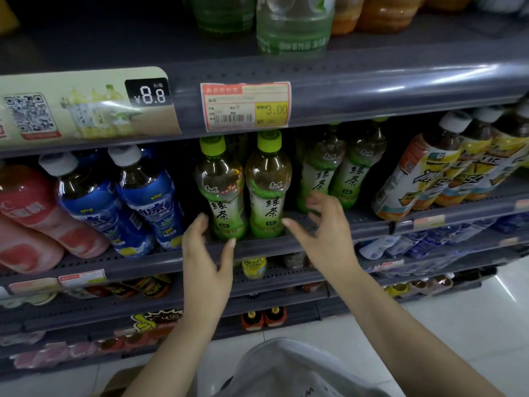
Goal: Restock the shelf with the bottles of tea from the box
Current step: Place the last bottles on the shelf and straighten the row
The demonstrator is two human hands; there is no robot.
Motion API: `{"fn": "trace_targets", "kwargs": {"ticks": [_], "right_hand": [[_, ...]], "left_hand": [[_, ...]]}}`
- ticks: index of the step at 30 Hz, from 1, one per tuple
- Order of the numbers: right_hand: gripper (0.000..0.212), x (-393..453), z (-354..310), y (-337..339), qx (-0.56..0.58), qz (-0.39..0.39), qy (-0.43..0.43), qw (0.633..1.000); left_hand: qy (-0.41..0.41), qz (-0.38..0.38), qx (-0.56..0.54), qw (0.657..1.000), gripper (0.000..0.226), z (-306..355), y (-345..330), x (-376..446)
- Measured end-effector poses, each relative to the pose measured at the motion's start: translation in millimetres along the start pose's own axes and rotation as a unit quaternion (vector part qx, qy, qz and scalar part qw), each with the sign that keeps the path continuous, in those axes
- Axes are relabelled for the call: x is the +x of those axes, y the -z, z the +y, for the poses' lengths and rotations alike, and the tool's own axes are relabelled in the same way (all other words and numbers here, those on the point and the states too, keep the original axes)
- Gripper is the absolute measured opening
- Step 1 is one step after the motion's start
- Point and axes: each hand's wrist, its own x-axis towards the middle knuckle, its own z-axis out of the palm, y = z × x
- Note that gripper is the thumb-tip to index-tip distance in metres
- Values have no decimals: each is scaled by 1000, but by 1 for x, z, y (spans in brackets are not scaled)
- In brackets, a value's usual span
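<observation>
Two green tea bottles with lime caps stand upright at the front edge of the grey shelf [286,245]: one on the left [221,190], one on the right [269,187]. Two more green tea bottles [340,167] stand farther back to the right. My left hand [206,253] is open just below and left of the left bottle, fingertips near its base. My right hand [320,224] is open to the right of the right bottle, fingers spread, holding nothing. A corner of the cardboard box [120,382] shows at the bottom edge.
Blue-labelled bottles [146,202] lean left of the green tea, pink ones [31,213] farther left. Yellow-labelled tea bottles [438,167] lean on the right. A shelf above carries large bottles [294,24] and a price tag [246,106]. Lower shelves hold small goods; white floor tiles [472,310] lie right.
</observation>
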Motion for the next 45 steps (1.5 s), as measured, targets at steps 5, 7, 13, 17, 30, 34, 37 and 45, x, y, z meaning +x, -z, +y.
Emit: {"fn": "trace_targets", "kwargs": {"ticks": [5,7,13,17,30,34,37,45], "right_hand": [[56,5,21,33,-8,36,-16,999],[55,9,27,39,-15,45,-17,999],[58,21,43,52,-18,81,-14,996],[60,31,58,57,-29,86,-16,996],[66,68,69,53,-33,63,-19,997],[48,74,72,56,-87,54,1,995],[47,77,73,59,-141,45,28,989],[46,81,75,70,-206,14,61,977]], "left_hand": [[-2,-85,-18,996,38,10,-27,-30],[-23,-117,-21,993,40,17,-44,-28],[-62,-166,-58,983,52,57,-88,-10],[-62,-149,-54,985,65,75,-115,9],[-10,-31,-8,999,74,100,-158,59],[-10,-11,10,1000,70,99,-162,61],[-26,-5,36,999,68,97,-162,60],[-24,-5,79,997,64,102,-159,60]]}}
